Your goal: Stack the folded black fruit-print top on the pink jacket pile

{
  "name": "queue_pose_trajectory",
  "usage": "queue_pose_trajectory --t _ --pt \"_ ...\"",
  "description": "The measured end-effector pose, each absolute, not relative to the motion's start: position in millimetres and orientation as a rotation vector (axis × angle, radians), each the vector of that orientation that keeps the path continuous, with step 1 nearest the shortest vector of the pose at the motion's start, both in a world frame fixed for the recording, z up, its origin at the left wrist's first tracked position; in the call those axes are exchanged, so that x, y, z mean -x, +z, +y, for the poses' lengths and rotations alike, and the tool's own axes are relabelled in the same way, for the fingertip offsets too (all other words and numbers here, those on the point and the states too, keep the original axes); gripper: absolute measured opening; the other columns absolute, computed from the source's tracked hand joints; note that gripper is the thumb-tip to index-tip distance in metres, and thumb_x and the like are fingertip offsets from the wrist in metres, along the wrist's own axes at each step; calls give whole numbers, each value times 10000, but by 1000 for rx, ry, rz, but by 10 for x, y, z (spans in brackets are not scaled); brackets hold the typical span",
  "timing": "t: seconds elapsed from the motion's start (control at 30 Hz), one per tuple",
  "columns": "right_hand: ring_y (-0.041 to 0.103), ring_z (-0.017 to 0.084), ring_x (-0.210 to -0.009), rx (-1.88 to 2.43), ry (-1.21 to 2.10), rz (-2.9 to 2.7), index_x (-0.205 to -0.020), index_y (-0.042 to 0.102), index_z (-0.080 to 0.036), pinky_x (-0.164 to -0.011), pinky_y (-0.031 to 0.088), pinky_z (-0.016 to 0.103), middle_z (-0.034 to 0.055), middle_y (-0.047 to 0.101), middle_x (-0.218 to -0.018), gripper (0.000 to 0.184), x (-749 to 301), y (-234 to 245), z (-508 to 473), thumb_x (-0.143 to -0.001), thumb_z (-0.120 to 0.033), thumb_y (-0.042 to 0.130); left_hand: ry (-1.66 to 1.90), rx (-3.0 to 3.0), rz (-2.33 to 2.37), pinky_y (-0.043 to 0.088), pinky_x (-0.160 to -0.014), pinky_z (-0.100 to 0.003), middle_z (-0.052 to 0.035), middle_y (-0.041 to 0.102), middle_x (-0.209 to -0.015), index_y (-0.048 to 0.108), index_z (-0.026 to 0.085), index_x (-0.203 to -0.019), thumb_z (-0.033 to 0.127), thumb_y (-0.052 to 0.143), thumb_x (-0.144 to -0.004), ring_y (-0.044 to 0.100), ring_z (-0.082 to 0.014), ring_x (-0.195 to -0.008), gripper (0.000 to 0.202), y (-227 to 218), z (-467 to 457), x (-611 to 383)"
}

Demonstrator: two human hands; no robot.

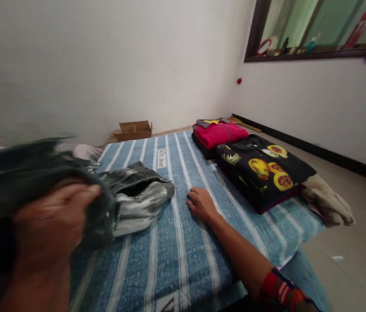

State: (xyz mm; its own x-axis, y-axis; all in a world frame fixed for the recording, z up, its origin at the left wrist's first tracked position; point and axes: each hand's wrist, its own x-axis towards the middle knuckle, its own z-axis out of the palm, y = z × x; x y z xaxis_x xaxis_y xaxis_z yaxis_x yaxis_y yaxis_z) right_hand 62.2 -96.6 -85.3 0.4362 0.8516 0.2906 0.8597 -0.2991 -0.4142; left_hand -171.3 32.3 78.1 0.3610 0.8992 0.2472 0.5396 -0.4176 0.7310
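Note:
My left hand (54,216), blurred by motion, grips a raised part of a pair of dark grey faded jeans (137,195). The lifted dark cloth stretches to the left edge of the view. The waist end lies on the blue-and-white striped bedsheet (170,242), with its opening facing up. Right of the jeans, my right hand (201,204) rests on the sheet with its fingers loosely bent and nothing visible in them. Farther right sits a folded black garment with a yellow fruit print (263,162), on top of darker folded cloth.
A folded pink garment (218,133) tops a pile behind the fruit-print one. Beige cloth (327,201) hangs at the bed's right edge. An open cardboard box (134,130) stands beyond the bed by the wall. Small items, including a round mirror (263,47), line the window sill.

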Motion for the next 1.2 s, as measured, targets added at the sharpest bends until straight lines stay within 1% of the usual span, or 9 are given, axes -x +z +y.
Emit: queue_pose_trajectory --t 0.1,0.17,0.4,0.53,0.63,0.73,0.83,1.1,1.2 --pt "496 179 -974 2191 -37 -1443 -904 600 -194 -880 330 302 47 574 -1012 150 -628 -840 -985 -867 -296 496 539 -2453 799 422 -751 -257 25 587 -696 541 179 -540 234 548 -727 538 -142 -732 194 536 209 1078" --pt "496 181 -967 2198 -47 -1445 -910 598 -193 -871 331 300 46 578 -1003 144 -634 -833 -994 -860 -284 497 383 -2717 564 403 -697 -277 -8 519 -592 424 206 -464 200 497 -690 507 -161 -657 237 326 130 873" --pt "494 191 -955 2215 -74 -1448 -911 600 -179 -845 337 304 56 584 -979 158 -648 -833 -996 -846 -255 478 422 -2899 434 414 -702 -326 -56 549 -644 408 239 -538 286 403 -740 538 -215 -691 207 122 134 958" --pt "496 194 -934 2224 -82 -1454 -900 600 -174 -832 339 311 65 581 -958 171 -649 -843 -999 -853 -260 460 674 -2886 498 388 -925 -351 -100 630 -1021 571 217 -797 382 379 -766 554 -245 -1015 255 228 217 1139" --pt "501 191 -917 2233 -89 -1459 -897 602 -177 -823 340 309 63 583 -931 169 -647 -841 -1000 -852 -255 459 682 -2957 802 323 -1014 -428 -172 538 -1233 548 120 -1081 501 376 -747 464 -308 -1176 536 302 319 1356" --pt "502 190 -920 2241 -99 -1458 -902 602 -182 -823 339 309 61 586 -936 166 -643 -837 -998 -852 -258 463 317 -2863 1165 400 -941 -441 -185 547 -1223 489 73 -1209 603 371 -727 528 -323 -1098 726 356 393 1558" --pt "501 192 -926 2250 -110 -1455 -901 602 -184 -824 339 310 61 588 -945 166 -637 -837 -997 -853 -264 464 119 -2786 1318 447 -870 -402 -165 576 -1203 489 91 -1226 616 376 -740 580 -289 -1013 725 405 389 1648" --pt "504 187 -906 2260 -133 -1457 -893 607 -182 -805 341 303 60 589 -929 171 -626 -824 -1018 -856 -260 459 158 -2772 1392 467 -730 -295 -80 641 -1112 564 156 -1134 558 443 -744 615 -215 -878 573 459 331 1644" --pt "503 186 -901 2259 -133 -1454 -884 609 -182 -803 340 300 60 587 -918 172 -630 -830 -1018 -854 -253 456 518 -2756 1355 463 -739 -297 -14 665 -1042 578 216 -1075 556 437 -741 609 -202 -848 497 327 384 1777"
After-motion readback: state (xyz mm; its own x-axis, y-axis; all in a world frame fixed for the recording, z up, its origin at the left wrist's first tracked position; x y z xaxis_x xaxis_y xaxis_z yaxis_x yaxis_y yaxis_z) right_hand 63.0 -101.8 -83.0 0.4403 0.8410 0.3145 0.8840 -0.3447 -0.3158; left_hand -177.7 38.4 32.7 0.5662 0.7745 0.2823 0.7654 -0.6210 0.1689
